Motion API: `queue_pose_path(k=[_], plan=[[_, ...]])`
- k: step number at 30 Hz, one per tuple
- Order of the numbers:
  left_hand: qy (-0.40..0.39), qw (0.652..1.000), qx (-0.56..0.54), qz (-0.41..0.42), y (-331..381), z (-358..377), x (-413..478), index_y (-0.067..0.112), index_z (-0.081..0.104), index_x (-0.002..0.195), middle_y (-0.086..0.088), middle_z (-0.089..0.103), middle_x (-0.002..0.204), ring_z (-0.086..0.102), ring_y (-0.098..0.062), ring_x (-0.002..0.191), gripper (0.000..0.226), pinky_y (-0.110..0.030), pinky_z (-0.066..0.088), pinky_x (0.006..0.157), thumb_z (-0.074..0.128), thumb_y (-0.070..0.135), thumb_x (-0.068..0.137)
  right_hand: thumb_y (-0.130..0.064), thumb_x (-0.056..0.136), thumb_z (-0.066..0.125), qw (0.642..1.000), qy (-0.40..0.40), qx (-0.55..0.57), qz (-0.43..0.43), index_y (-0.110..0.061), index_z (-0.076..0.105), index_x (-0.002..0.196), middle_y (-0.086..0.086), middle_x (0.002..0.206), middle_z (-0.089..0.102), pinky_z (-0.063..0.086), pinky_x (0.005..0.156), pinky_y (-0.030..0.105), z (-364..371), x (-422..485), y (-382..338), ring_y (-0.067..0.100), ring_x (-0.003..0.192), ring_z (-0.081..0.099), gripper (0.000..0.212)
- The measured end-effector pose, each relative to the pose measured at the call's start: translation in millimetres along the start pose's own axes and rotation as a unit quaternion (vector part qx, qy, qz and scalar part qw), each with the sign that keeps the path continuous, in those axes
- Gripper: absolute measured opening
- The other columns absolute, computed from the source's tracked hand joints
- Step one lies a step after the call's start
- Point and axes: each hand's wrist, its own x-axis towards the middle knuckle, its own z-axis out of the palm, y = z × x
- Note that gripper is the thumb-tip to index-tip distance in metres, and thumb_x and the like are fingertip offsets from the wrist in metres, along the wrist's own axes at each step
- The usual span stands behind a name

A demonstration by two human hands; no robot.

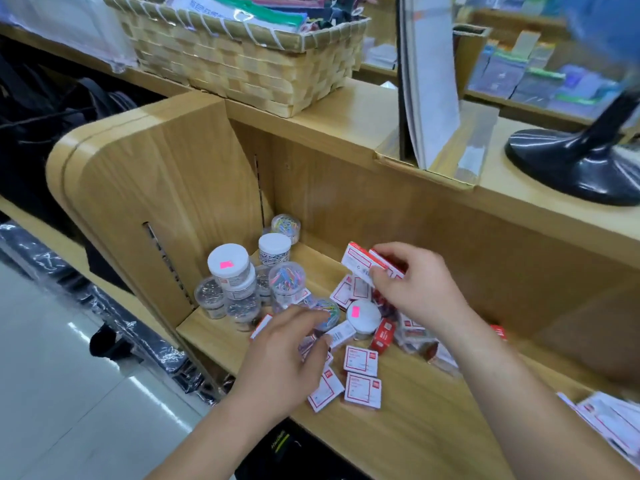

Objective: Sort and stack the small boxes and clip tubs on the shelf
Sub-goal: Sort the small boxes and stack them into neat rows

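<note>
**Shelf inspection: boxes in hand, pile partly obscured**

The right hand (412, 285) is raised above the wooden shelf (433, 427), its fingers and thumb curled round a couple of small red-and-white boxes (360, 259). How many it holds cannot be counted, as the fingers cover their far ends.

The left hand (287, 344) is lower, with its fingers bent down over the mixed pile (377, 327) of boxes and tubs. A box edge shows on either side of it, but whether it grips anything cannot be determined.

The clip tubs (242, 289) are clustered in the shelf's left rear corner, some stacked. One carries a white lid with a pink sticker (228, 263). Their contents read as silver or coloured clips, though the labels are illegible.

Three loose boxes (362, 375) lie flat near the front edge, and others are hidden beneath the right forearm.

At the lower right, printed packets (609, 424) are cut off by the frame. Above, a woven basket (242, 60) is cropped at the top, and a black stand base (571, 168) is blurred.
</note>
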Motion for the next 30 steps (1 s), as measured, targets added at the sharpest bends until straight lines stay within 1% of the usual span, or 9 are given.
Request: queue_pose_path(k=[3,6,10,12,15,18,22,24,30], plan=[[-0.025,0.999,-0.034,0.025,18.0,26.6,5.6,0.022,0.067,0.125,0.013,0.062,0.115,0.062,-0.007,0.103,0.035,-0.034,0.054,0.085,0.066,0.025,0.089,-0.020,0.087,0.067,0.998,0.015,0.046,0.051,-0.029,0.071,0.106,-0.019,0.091,0.071,0.049,0.072,0.012,-20.0,-49.1,20.1,-0.007,0.078,0.064,0.021],[-0.073,0.991,-0.109,0.011,43.6,57.5,7.9,0.033,0.056,0.139,0.025,0.056,0.126,0.061,0.000,0.107,0.054,-0.020,0.051,0.090,0.069,0.025,0.088,-0.012,0.092,0.064,0.987,0.004,0.124,0.098,-0.028,0.069,0.109,-0.023,0.092,0.070,0.042,0.066,0.004,-29.2,-103.1,43.9,-0.013,0.078,0.062,0.024],[-0.195,0.961,-0.198,0.016,69.6,105.5,-5.7,0.051,0.058,0.133,0.017,0.071,0.098,0.069,-0.004,0.080,0.052,-0.022,0.052,0.072,0.067,0.030,0.086,-0.006,0.100,0.049,0.980,-0.011,0.156,0.119,-0.042,0.063,0.106,-0.027,0.103,0.069,0.044,0.078,0.010,-38.8,-168.2,64.9,-0.004,0.092,0.063,0.039],[-0.215,0.955,-0.203,0.042,78.3,126.3,-12.8,0.045,0.059,0.134,0.018,0.072,0.103,0.071,-0.007,0.085,0.048,-0.027,0.057,0.077,0.066,0.035,0.087,-0.008,0.100,0.048,0.975,0.005,0.167,0.145,-0.042,0.062,0.107,-0.019,0.099,0.070,0.046,0.073,0.017,-46.7,-187.3,75.7,0.006,0.083,0.064,0.037],[-0.260,0.941,-0.209,0.060,97.1,155.9,-18.2,0.022,0.061,0.138,0.007,0.073,0.108,0.072,-0.010,0.090,0.052,-0.035,0.060,0.082,0.072,0.023,0.088,-0.007,0.096,0.057,0.964,0.072,0.171,0.190,-0.030,0.066,0.107,-0.018,0.091,0.072,0.049,0.072,0.016,-60.2,-210.0,95.8,0.001,0.080,0.064,0.028],[-0.309,0.925,-0.198,0.094,118.6,178.5,-21.4,0.031,0.054,0.144,0.012,0.066,0.118,0.068,-0.009,0.102,0.062,-0.026,0.057,0.086,0.071,0.020,0.086,-0.007,0.091,0.062,0.948,0.155,0.147,0.236,-0.026,0.069,0.107,-0.014,0.094,0.073,0.048,0.075,0.015,-74.1,-231.4,118.1,0.000,0.087,0.065,0.026],[-0.318,0.931,-0.139,0.116,119.3,202.1,-20.3,0.045,0.046,0.145,0.029,0.057,0.124,0.060,0.003,0.109,0.066,-0.023,0.052,0.092,0.066,0.043,0.082,-0.024,0.089,0.065,0.911,0.269,0.002,0.311,-0.036,0.065,0.112,-0.017,0.085,0.068,0.047,0.069,0.024,-109.9,-250.5,154.5,-0.001,0.078,0.062,0.026],[-0.314,0.936,-0.120,0.107,120.9,208.0,-21.6,0.047,0.045,0.142,0.029,0.057,0.123,0.058,0.007,0.106,0.065,-0.023,0.051,0.091,0.062,0.050,0.079,-0.030,0.090,0.062,0.889,0.305,-0.069,0.335,-0.032,0.064,0.116,-0.011,0.086,0.070,0.052,0.070,0.034,-126.4,-250.5,174.7,0.013,0.083,0.064,0.026],[-0.310,0.942,-0.091,0.095,119.7,206.6,-23.2,0.048,0.046,0.137,0.029,0.058,0.119,0.059,0.010,0.105,0.064,-0.023,0.052,0.091,0.057,0.058,0.075,-0.028,0.089,0.056,0.858,0.285,-0.167,0.394,-0.019,0.058,0.104,0.008,0.097,0.067,0.050,0.071,0.039,-132.4,-231.4,220.5,0.035,0.098,0.060,0.017]])
